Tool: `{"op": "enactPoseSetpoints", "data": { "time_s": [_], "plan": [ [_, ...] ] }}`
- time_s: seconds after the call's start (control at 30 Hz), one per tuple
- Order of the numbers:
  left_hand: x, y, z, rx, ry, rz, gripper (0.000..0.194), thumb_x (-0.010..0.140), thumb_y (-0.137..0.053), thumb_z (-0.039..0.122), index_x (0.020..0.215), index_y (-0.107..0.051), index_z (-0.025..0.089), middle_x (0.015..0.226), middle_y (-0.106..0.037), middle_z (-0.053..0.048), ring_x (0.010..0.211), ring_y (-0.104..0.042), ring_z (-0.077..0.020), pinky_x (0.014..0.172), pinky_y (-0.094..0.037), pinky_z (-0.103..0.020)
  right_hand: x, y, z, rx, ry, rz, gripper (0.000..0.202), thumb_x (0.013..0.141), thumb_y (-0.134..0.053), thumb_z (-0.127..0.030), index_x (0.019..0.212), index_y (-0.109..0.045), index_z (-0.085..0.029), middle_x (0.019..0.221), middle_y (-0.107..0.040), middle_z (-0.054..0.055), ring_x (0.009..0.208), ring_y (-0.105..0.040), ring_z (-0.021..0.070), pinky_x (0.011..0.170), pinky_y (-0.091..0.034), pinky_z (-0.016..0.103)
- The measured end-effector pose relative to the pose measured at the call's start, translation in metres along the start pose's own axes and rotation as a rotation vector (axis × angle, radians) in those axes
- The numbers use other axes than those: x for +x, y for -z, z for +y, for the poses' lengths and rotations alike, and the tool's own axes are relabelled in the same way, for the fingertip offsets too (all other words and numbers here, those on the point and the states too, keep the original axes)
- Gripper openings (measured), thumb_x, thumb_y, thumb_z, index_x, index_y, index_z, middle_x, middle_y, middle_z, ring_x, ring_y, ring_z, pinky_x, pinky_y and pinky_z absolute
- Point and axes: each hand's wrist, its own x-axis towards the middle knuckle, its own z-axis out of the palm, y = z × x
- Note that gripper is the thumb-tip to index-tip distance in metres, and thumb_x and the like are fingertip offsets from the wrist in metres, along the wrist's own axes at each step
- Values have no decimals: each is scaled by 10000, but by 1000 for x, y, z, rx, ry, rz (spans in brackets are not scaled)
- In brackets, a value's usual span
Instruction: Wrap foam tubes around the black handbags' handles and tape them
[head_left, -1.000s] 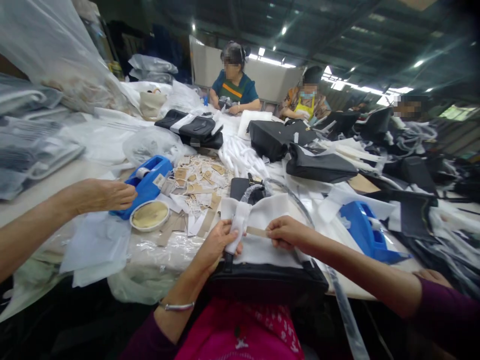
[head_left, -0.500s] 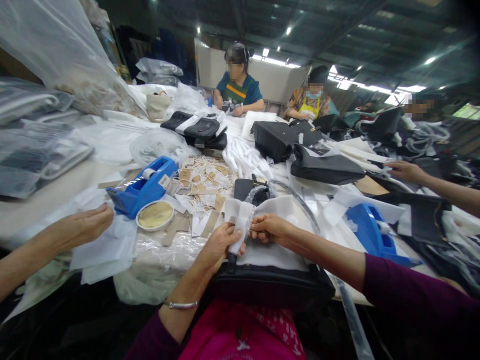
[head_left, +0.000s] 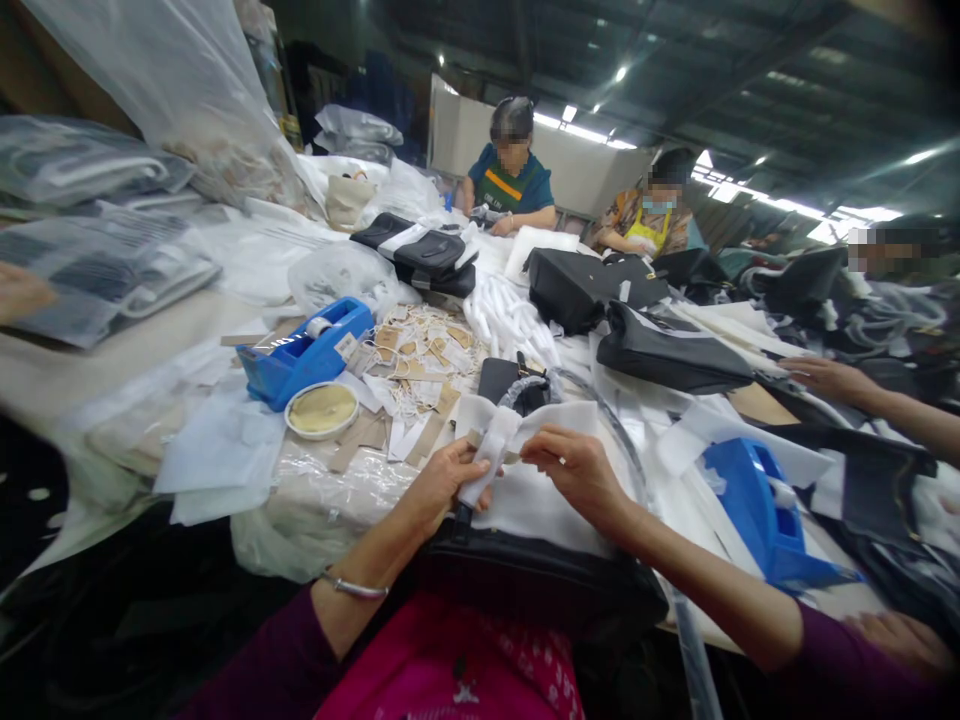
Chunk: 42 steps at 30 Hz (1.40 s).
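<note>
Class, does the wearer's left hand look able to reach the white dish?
Probably yes: only low cards and plastic separate the white dish from the left hand, which grips a wrapped strap.

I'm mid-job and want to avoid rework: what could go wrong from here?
The wrapping on the white-wrapped strap might loosen if the left grip eases; I can't see whether it is fastened.

The clear-covered strip hanging down beside the black bag could snag if the bag is shifted.

The round dish sits close to the pile of tags, so a reach there might knock it.
</note>
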Motion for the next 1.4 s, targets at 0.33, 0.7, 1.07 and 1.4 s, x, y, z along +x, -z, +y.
{"op": "enactPoseSetpoints", "data": {
  "time_s": [0.33,0.7,1.07,1.4],
  "plan": [
    [3,-4,-3,55,-44,90,244,679,-648,192,900,-554,146,683,-633,-1,370,-536,-100,357,-393,-203,52,-14,-5,-321,322,-194,173,804,-514,-61,758,-617,-192,903,-649,8,694,-564,102,593,-331,207],
    [1,-16,7,-6,21,65,440,666,-781,400,933,-552,136,914,-684,-124,679,-719,-260,514,-556,-273,66,-11,-3,-132,-70,-431,182,655,-551,-22,723,-511,-185,649,-599,-42,464,-599,81,406,-359,140],
    [6,-13,-2,5,-17,123,460,644,-791,422,882,-542,116,802,-667,-88,568,-701,-243,386,-499,-212,92,-22,-11,112,-395,-666,328,632,-585,54,812,-475,-196,504,-586,-82,357,-590,128,362,-441,167],
    [10,-9,-5,-49,46,231,324,674,-763,292,860,-562,119,786,-672,-81,570,-702,-265,373,-481,-230,107,-44,-9,-61,-447,-714,159,686,-624,-47,628,-553,-176,392,-567,-25,363,-592,164,368,-462,214]
  ]
}}
